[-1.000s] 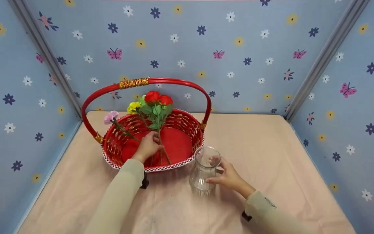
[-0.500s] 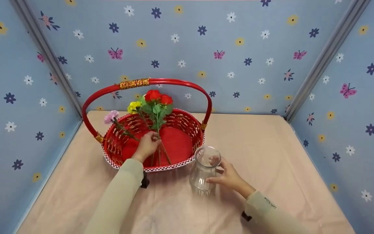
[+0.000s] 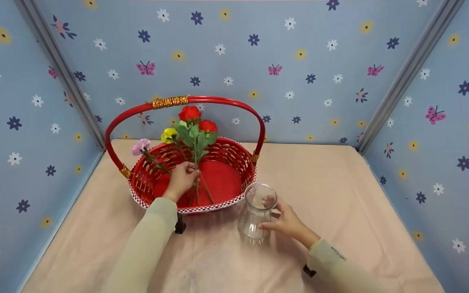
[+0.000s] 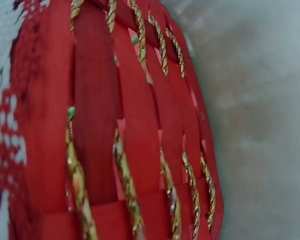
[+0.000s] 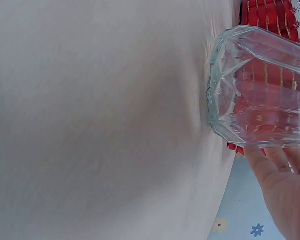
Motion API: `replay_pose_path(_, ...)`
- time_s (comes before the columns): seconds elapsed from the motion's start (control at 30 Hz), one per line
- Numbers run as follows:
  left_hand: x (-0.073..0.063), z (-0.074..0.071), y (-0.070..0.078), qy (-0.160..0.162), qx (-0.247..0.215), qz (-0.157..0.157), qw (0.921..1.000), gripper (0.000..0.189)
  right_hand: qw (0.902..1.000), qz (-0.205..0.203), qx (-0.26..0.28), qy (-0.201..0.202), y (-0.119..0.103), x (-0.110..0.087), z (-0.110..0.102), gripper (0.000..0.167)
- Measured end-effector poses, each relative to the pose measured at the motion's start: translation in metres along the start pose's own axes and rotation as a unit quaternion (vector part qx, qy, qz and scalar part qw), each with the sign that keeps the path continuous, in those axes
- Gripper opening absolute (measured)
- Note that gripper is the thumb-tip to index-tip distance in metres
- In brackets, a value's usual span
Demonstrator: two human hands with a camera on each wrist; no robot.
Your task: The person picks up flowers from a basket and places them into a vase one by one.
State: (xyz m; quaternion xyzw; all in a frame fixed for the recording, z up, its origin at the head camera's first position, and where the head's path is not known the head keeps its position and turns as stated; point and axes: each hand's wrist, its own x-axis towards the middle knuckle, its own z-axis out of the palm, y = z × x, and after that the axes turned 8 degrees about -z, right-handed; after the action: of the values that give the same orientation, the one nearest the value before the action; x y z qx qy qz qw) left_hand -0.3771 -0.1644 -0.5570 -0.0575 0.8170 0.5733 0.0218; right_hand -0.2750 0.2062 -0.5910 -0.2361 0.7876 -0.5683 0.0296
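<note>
My left hand is inside the red basket, its fingers pinching the green stem of a red rose. A second red rose is close to the right of it, its stem slanting down into the basket. A yellow flower and a pink flower lean at the basket's left. My right hand holds a clear glass vase from the right, thumb in front and fingers behind. Only the basket's woven side shows in the left wrist view; the left hand is hidden there.
The basket's tall red handle arches over the flowers. A pale pink cloth covers the table. Blue flower-patterned panels enclose it at the back and both sides.
The left hand has shifted slightly up and left. One red rose has risen a little and parted from the other. The right hand and vase stay in place.
</note>
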Motion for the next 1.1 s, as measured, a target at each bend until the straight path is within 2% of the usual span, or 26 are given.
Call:
replay_pose_path(0.2, -0.005, -0.007, 0.009, 0.024, 0.004, 0.021, 0.9995, 0.027, 1.0, 0.002, -0.004, -0.003, 0.0, 0.0, -0.001, 0.087)
replay_pose_path(0.43, -0.005, -0.017, 0.022, 0.05, 0.028, 0.049, 0.9972, 0.028, 1.0, -0.007, -0.005, 0.002, 0.0, 0.001, -0.001, 0.085)
replay_pose_path(0.63, -0.008, -0.025, 0.035, 0.035, 0.017, 0.045, 0.9982, 0.028, 0.9999, 0.007, -0.007, 0.003, -0.002, -0.001, 0.0, 0.092)
replay_pose_path(0.83, -0.009, -0.031, 0.048, 0.024, 0.024, 0.05, 0.9982, 0.025, 1.0, -0.002, -0.009, -0.001, -0.002, -0.001, 0.0, 0.092)
replay_pose_path(1.1, -0.015, -0.038, 0.055, -0.03, 0.059, 0.066, 0.9956, 0.026, 0.9998, -0.018, 0.005, -0.003, 0.001, 0.0, 0.0, 0.084)
